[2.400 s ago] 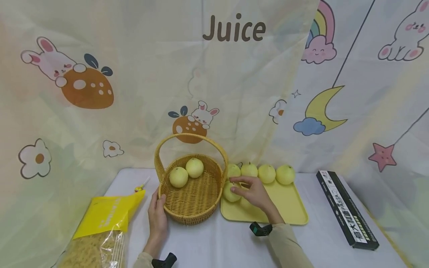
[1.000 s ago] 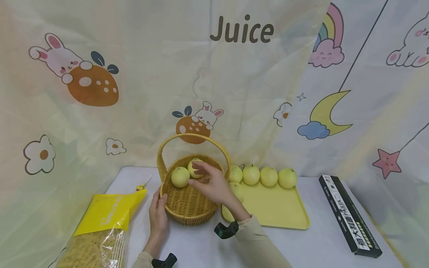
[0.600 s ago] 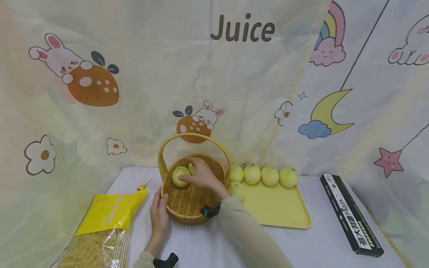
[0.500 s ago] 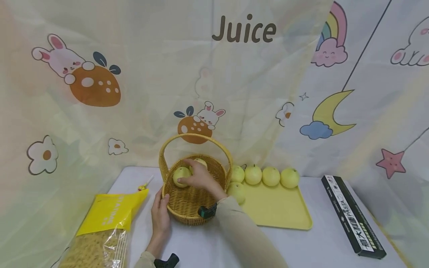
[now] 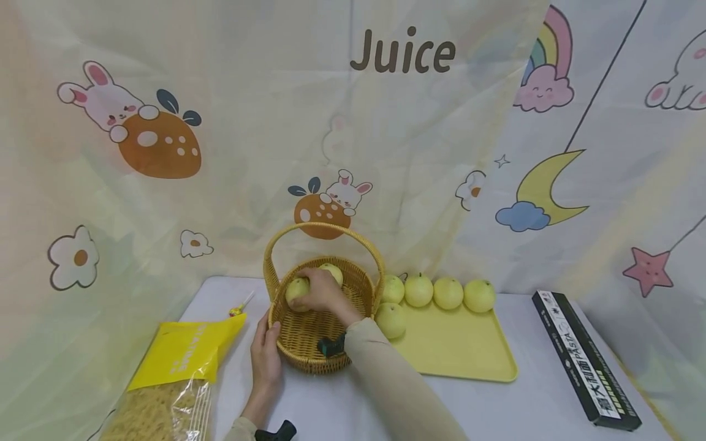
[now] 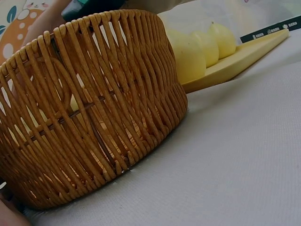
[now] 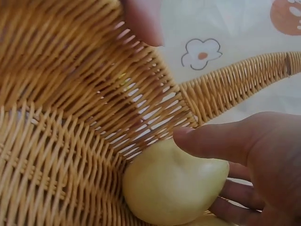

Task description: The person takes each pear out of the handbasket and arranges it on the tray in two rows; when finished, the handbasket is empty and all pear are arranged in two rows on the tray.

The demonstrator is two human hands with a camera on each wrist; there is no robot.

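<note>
Two pale yellow pears lie in a round wicker basket with a tall handle. My right hand reaches inside and grips the left pear, thumb on top and fingers round its far side. In the right wrist view this pear rests against the woven wall. Behind my hand, the other pear shows only in part. My left hand holds the basket's left side, its thumb near the rim. Most of that hand is out of sight in the left wrist view, where the basket wall fills much of the picture.
Right of the basket stands a yellow tray with several pears, one of them a front pear. A long black pasta box lies far right. At left are a yellow-topped bag and a small lollipop.
My right hand has come from a pear on the tray into the basket, and its fingers have closed round the left pear there. My left hand keeps its hold on the basket.
</note>
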